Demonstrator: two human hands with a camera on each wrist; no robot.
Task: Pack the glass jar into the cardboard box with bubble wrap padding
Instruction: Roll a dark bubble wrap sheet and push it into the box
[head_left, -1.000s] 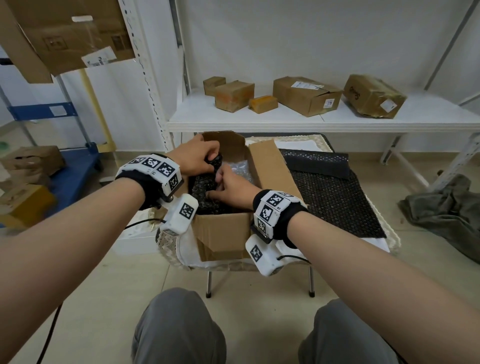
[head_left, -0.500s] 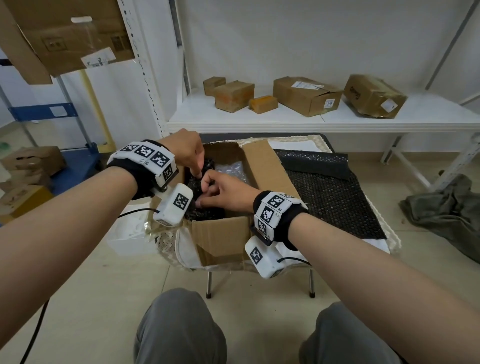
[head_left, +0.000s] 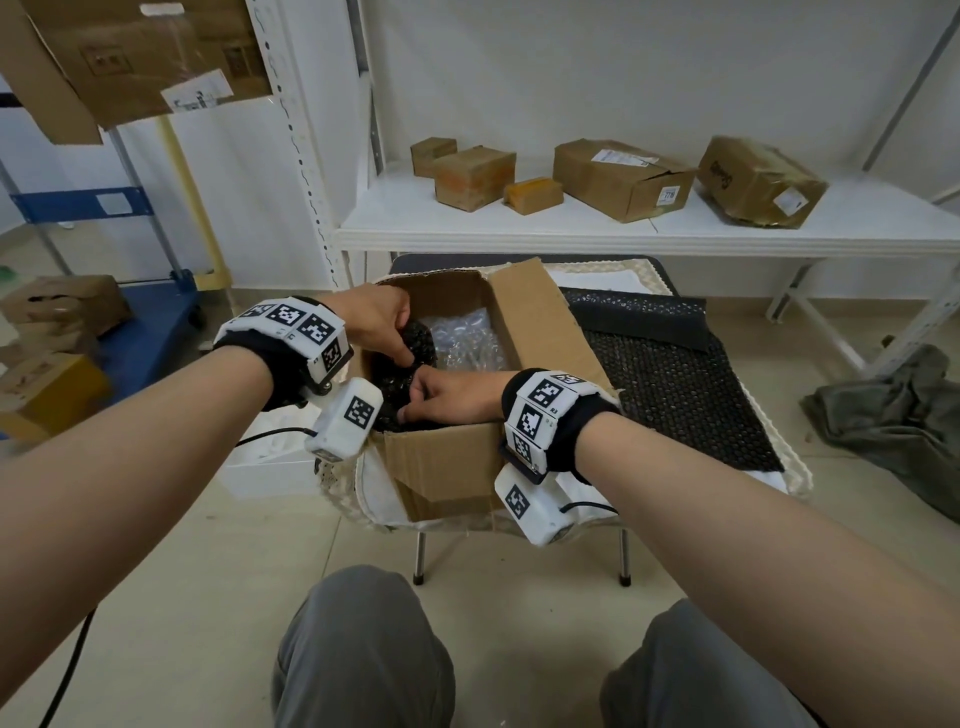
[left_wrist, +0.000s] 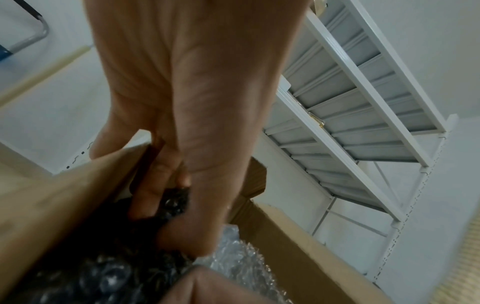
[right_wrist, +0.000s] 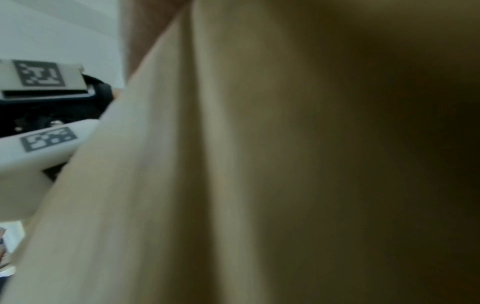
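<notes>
Reaching into the cardboard box (head_left: 441, 462), our left hand (head_left: 374, 325) pinches the black bubble wrap (head_left: 410, 340) while our right hand (head_left: 452, 397) presses fingers curled onto it. Clear bubble wrap (head_left: 462, 340) lies beside it inside. The box sits on a small tabletop (head_left: 789, 467) under a white shelf (head_left: 519, 228) of parcels. We cannot see the jar itself.
</notes>
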